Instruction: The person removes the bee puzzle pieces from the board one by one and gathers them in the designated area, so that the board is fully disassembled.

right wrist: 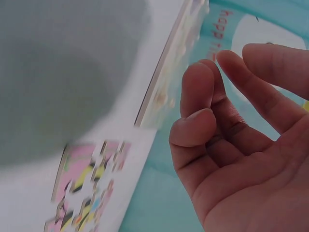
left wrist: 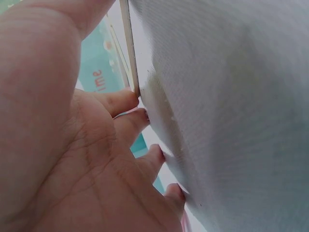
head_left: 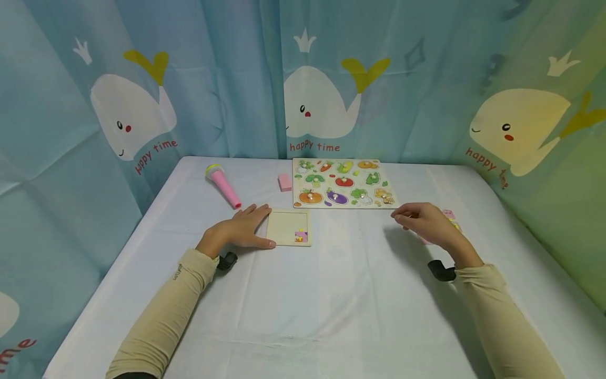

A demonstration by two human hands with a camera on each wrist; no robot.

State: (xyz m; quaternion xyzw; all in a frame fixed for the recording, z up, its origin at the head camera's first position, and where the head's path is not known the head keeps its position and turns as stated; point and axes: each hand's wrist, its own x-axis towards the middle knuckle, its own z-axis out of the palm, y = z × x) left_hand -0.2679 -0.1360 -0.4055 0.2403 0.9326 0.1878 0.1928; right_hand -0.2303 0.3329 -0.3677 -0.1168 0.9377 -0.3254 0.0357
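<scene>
A square wooden puzzle tray [head_left: 286,223] lies on the table, with a purple and yellow puzzle piece [head_left: 301,236] in its near right corner. My left hand [head_left: 243,227] is spread at the tray's left side, its fingers straight and touching the edge. In the left wrist view the fingertips [left wrist: 130,99] meet the tray edge and the cloth. My right hand [head_left: 423,223] hovers above the table with fingers loosely bent, nothing visible between them. Beneath and beside it lie several loose pink and yellow puzzle pieces [head_left: 450,215], partly hidden by the hand and clearer in the right wrist view.
A vegetable knob puzzle board [head_left: 343,184] lies at the back of the white table [head_left: 303,316]. Left of it are a pink block [head_left: 284,182] and a pink toy microphone [head_left: 224,187]. Whale-print curtains [head_left: 236,79] hang around the table.
</scene>
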